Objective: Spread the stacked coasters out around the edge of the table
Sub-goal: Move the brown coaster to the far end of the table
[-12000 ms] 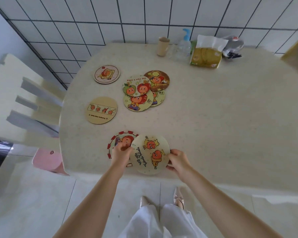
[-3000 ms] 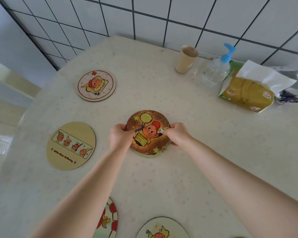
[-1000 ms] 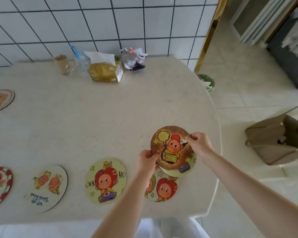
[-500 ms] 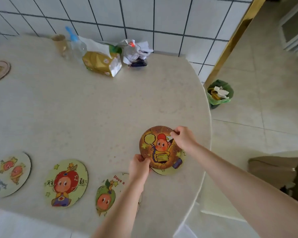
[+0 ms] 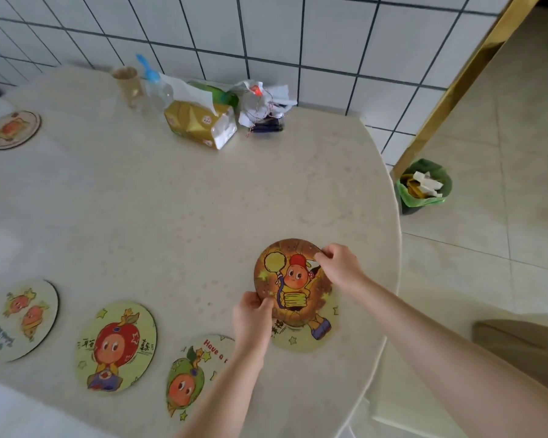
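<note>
Both hands hold a brown round coaster [image 5: 290,281] with a cartoon figure and a yellow balloon, near the table's right edge. My left hand [image 5: 252,317] pinches its lower left rim, my right hand [image 5: 340,267] its upper right rim. It overlaps a pale yellow coaster [image 5: 310,338] lying flat under it. Along the near edge lie a green "Have a" coaster [image 5: 193,374], a red-apple coaster [image 5: 116,344] and a pale two-figure coaster [image 5: 19,320]. Another coaster [image 5: 13,129] sits at the far left.
At the back by the tiled wall stand a paper cup [image 5: 128,85], a pump bottle [image 5: 155,86], a yellow tissue pack [image 5: 200,121] and a crumpled bag [image 5: 263,105]. The round beige table [image 5: 178,200] ends at right; a green-lined bin [image 5: 423,184] stands on the floor.
The brown coaster has slid up and away from the pale yellow one beneath, exposing more of it. My view has shifted slightly; the laid-out coasters stay in place.
</note>
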A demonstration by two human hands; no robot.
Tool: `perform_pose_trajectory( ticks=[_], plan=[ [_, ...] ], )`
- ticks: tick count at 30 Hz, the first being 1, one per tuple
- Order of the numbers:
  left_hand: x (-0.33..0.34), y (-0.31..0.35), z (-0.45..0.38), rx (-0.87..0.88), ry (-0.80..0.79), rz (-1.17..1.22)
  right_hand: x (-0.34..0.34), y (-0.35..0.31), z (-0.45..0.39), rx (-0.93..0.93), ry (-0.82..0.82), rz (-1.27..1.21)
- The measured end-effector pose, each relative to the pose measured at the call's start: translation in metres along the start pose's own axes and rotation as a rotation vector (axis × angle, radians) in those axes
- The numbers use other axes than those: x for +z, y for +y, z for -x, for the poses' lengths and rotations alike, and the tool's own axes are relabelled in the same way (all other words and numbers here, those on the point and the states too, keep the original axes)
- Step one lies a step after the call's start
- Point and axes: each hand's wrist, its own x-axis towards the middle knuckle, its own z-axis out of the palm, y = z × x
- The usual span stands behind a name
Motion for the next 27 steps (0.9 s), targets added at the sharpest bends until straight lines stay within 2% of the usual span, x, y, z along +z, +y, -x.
perform_pose_trajectory(
  ticks=[6,13,22,27],
  plan=[
    [0.029,0.048,-0.039,0.09,0.027,0.03,-0.035,-0.004,-0.036,0.062,-0.005,-0.225],
    [0.087,0.107,-0.091,0.245,0.005,-0.074,-0.073,-0.006,-0.087,0.161,0.055,-0.437],
    [0.112,0.149,-0.139,0.36,0.04,-0.283,-0.082,-0.008,-0.135,0.154,0.052,-0.545],
    [0.113,0.146,-0.151,0.404,-0.03,-0.545,-0.08,-0.002,-0.143,0.208,0.091,-0.554]
  ],
)
